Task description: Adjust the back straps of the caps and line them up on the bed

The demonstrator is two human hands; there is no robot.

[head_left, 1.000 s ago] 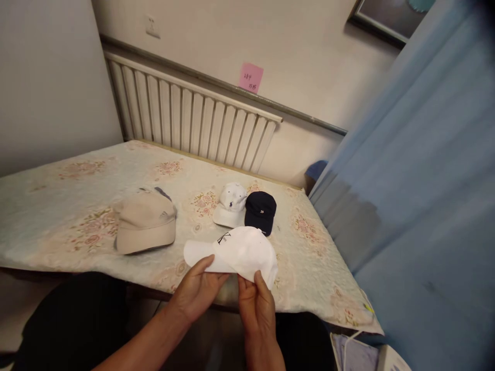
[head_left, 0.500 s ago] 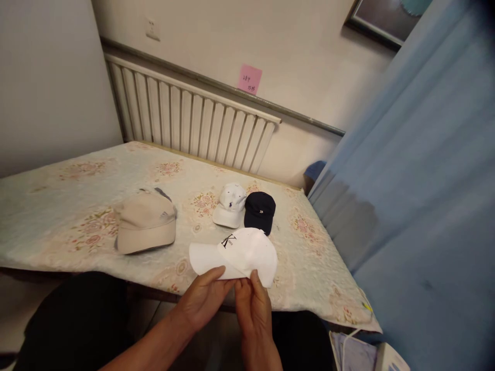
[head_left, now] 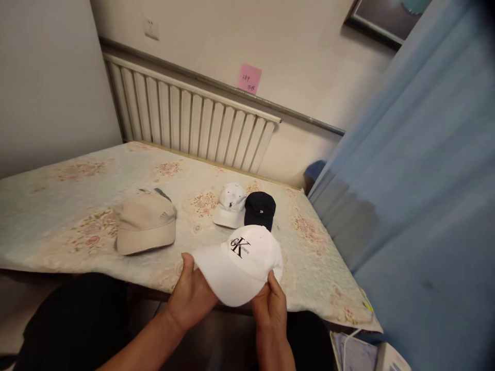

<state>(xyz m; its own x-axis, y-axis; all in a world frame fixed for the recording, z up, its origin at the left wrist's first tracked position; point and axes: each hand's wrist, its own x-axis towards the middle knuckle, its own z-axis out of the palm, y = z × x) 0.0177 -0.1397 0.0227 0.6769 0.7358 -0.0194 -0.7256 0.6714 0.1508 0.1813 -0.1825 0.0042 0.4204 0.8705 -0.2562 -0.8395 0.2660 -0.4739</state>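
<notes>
A white baseball cap with a black "CK" print is held above the near edge of the bed, its brim turned toward me. My right hand grips its right side, thumb on the outside and fingers underneath. Under the left edge of the brim, my left hand supports the cap; its thumb stands up clear of the brim and its fingertips are hidden. Just behind lie a smaller white cap with a dark emblem and a black cap, side by side. A beige cap rests farther left.
The caps lie on a flower-patterned bed cover. A white radiator runs along the wall behind, below a pink note. A blue curtain hangs on the right. A white box stands at the lower right.
The held cap has turned from side-on to brim toward me, showing its full print. My left hand has shifted left with its thumb off the brim; my right hand has moved slightly right.
</notes>
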